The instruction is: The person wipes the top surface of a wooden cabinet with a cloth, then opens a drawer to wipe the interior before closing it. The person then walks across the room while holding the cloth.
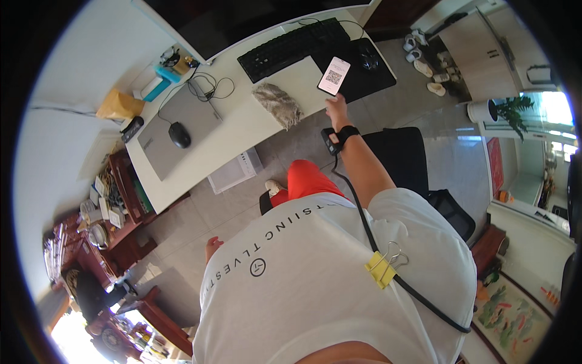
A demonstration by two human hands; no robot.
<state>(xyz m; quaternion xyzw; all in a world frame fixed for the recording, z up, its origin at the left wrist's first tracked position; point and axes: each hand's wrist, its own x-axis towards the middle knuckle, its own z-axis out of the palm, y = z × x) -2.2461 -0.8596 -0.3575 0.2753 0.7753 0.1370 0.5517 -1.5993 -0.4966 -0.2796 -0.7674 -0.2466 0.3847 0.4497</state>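
My right hand (336, 110) reaches out over the near edge of the white desk (200, 161), its fingers closed at the lower end of a smartphone (334, 76). The phone's lit screen faces up and shows a square code on a pale page. Beneath or beside it lies a black mouse pad (376, 80). Low at my left side hangs my left hand (213, 246), partly hidden by my white shirt; the fingers that show are loosely apart, with nothing seen in them.
A grey furry cloth (277, 104) lies left of the phone. Behind stand a black keyboard (291, 48) and a monitor (242, 18). A closed laptop (176, 136) bears a black mouse (179, 134). A black chair (397, 158) stands right, and a clear plastic box (235, 173) below the desk.
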